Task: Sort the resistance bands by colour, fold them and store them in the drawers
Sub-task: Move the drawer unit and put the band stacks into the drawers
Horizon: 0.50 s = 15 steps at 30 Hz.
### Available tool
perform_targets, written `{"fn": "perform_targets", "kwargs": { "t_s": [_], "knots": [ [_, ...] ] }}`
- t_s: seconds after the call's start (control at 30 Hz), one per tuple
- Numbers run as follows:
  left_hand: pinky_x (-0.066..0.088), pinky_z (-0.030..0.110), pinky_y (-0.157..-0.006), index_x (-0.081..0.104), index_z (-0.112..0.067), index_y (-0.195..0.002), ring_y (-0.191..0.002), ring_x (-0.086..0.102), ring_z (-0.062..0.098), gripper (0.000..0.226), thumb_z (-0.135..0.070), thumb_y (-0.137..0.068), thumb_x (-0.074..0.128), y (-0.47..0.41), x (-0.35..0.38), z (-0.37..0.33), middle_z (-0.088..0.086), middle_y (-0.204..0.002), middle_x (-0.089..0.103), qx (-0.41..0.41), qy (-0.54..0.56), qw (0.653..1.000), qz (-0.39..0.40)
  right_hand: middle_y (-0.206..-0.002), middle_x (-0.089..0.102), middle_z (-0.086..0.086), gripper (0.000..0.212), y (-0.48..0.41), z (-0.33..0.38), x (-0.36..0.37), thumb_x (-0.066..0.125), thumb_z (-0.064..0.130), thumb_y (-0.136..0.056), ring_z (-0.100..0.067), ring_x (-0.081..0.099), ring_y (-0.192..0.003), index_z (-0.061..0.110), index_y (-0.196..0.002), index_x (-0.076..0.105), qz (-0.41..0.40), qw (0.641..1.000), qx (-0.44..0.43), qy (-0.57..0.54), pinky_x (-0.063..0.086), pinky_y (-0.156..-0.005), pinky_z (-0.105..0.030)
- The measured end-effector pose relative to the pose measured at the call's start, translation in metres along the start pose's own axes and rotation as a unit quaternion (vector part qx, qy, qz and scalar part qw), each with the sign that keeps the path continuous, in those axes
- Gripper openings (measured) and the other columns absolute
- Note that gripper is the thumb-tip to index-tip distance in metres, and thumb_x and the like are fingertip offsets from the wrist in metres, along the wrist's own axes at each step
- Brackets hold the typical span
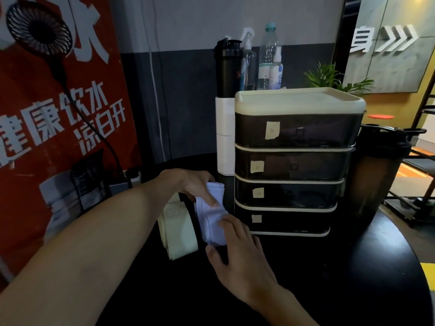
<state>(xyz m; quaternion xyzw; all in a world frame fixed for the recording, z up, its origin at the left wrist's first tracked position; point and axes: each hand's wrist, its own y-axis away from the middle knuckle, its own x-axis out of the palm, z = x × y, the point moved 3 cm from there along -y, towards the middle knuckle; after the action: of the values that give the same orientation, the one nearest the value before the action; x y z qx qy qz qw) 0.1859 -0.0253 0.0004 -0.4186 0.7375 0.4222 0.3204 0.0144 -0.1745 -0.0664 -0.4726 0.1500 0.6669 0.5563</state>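
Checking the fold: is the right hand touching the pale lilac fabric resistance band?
Touching: head view shows right hand fingertips on the pale lilac fabric resistance band.

**Dark table and what it carries**

A dark round table [353,267] carries a drawer unit [294,161] of four drawers toward its back. In front and to the left of the unit, a cream band [179,229] lies flat. A white band [209,222] is just beside it, between it and the unit. A dark shaker [374,170] stands right of the unit, and a grey power strip [122,184] is at the far left.
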Motion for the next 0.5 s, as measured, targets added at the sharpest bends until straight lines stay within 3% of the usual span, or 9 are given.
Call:
{"fn": "perform_targets", "kwargs": {
  "t_s": [0.1,0.17,0.27,0.33,0.43,0.5],
  "knots": [
    [0.059,0.031,-0.083,0.047,-0.017,-0.134,-0.11,0.062,0.019,0.084,-0.033,-0.065,0.093,0.006,0.001,-0.003,0.002,-0.123,0.059,0.0,0.034,0.999,0.006,-0.146,0.02,0.02,0.054,0.0,0.0,-0.002,0.041,0.055,-0.095,-0.003,0.028,-0.135,0.033,-0.141,0.025,-0.011,0.999,0.008,-0.037,0.029,-0.111,-0.031],
    [0.061,0.037,-0.085,0.049,-0.014,-0.134,-0.106,0.066,0.021,0.085,-0.028,-0.063,0.094,0.013,0.003,-0.007,0.004,-0.12,0.063,0.01,0.054,0.998,0.005,-0.147,0.02,0.016,0.061,-0.001,-0.005,-0.003,0.042,0.059,-0.092,-0.012,0.038,-0.13,0.034,-0.143,0.018,-0.006,0.995,0.06,-0.08,0.036,-0.107,-0.033],
    [0.061,0.032,-0.077,0.058,-0.017,-0.12,-0.099,0.07,0.018,0.059,-0.019,-0.071,0.09,0.033,0.0,-0.017,0.004,-0.111,0.068,0.049,0.082,0.995,-0.019,-0.153,0.028,0.011,0.082,-0.006,-0.014,-0.001,0.038,0.074,-0.081,-0.019,0.04,-0.134,0.037,-0.148,0.007,0.014,0.978,0.146,-0.147,0.038,-0.109,-0.04],
    [0.058,0.026,-0.072,0.06,-0.021,-0.111,-0.095,0.069,0.015,0.048,-0.02,-0.072,0.089,0.052,-0.005,-0.026,0.001,-0.105,0.069,0.087,0.09,0.991,-0.05,-0.145,0.043,0.013,0.079,-0.009,-0.019,0.0,0.04,0.077,-0.076,-0.016,0.048,-0.128,0.045,-0.143,0.012,0.021,0.967,0.169,-0.19,0.042,-0.106,-0.041],
    [0.055,0.024,-0.072,0.063,-0.025,-0.105,-0.09,0.069,0.011,0.044,-0.021,-0.07,0.09,0.085,-0.01,-0.038,-0.006,-0.097,0.07,0.153,0.105,0.978,-0.101,-0.115,0.057,0.025,0.066,-0.008,-0.017,-0.003,0.057,0.063,-0.083,0.0,0.058,-0.107,0.042,-0.138,0.026,0.014,0.941,0.167,-0.294,0.048,-0.094,-0.029],
    [0.059,0.036,-0.081,0.064,-0.02,-0.108,-0.096,0.07,0.02,0.048,-0.022,-0.068,0.091,0.107,-0.008,-0.039,0.002,-0.103,0.072,0.184,0.137,0.964,-0.133,-0.114,0.059,0.024,0.067,-0.005,-0.014,-0.009,0.067,0.051,-0.084,0.004,0.06,-0.102,0.04,-0.14,0.031,-0.006,0.917,0.154,-0.367,0.048,-0.088,-0.021]
  ]
}}
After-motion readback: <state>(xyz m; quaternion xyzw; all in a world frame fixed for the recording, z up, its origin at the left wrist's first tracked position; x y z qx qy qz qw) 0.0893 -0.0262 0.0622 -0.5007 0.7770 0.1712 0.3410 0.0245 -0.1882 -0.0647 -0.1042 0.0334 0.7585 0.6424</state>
